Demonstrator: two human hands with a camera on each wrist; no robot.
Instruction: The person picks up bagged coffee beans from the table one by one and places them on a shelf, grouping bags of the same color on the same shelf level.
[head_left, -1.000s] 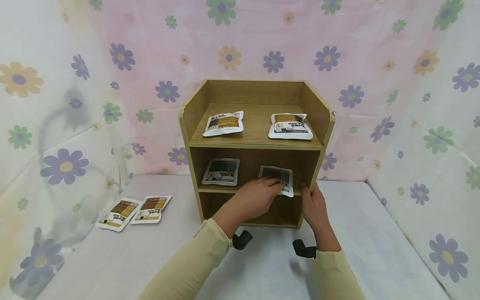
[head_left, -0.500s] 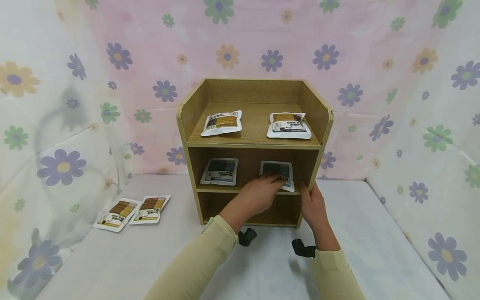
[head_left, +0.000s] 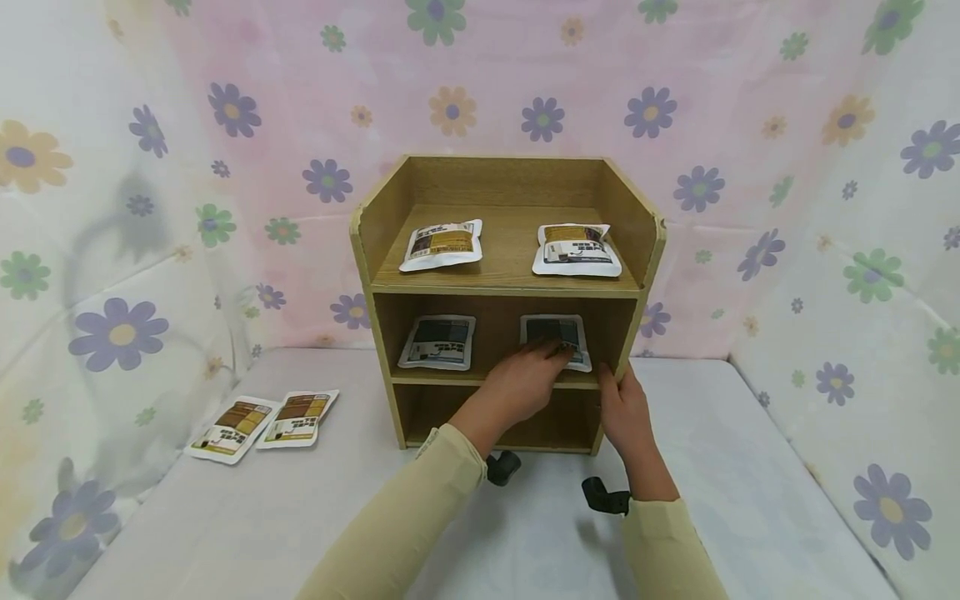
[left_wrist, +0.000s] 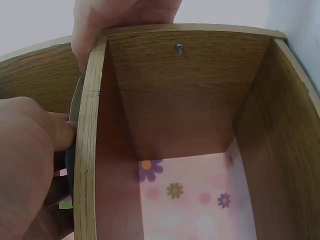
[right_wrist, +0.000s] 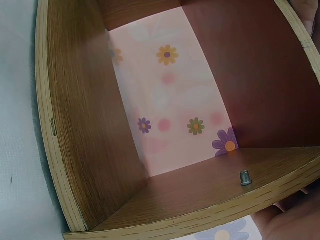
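Observation:
A small wooden shelf unit (head_left: pixel 506 292) stands on the table. On its middle board, at the right, lies a white-edged pouch with a dark label (head_left: pixel 551 327). My left hand (head_left: pixel 517 385) reaches in with its fingers on the pouch's front part, covering some of it. In the left wrist view, the thumb of the left hand (left_wrist: pixel 25 165) touches the pouch's edge close to the board. My right hand (head_left: pixel 626 408) grips the unit's right side panel, thumb at the front edge and fingers outside. A similar dark pouch (head_left: pixel 438 342) lies left on that board.
Two brown-and-yellow pouches (head_left: pixel 444 244) (head_left: pixel 576 248) lie on the top shelf. Another two yellow-brown pouches (head_left: pixel 232 429) (head_left: pixel 297 418) lie on the white table at the left. Flowered cloth walls (head_left: pixel 270 183) enclose the back and sides.
The pouch under my left hand has slid back onto the middle board and turned straighter; its front part stuck out further before. My left hand followed it. The right hand keeps its place.

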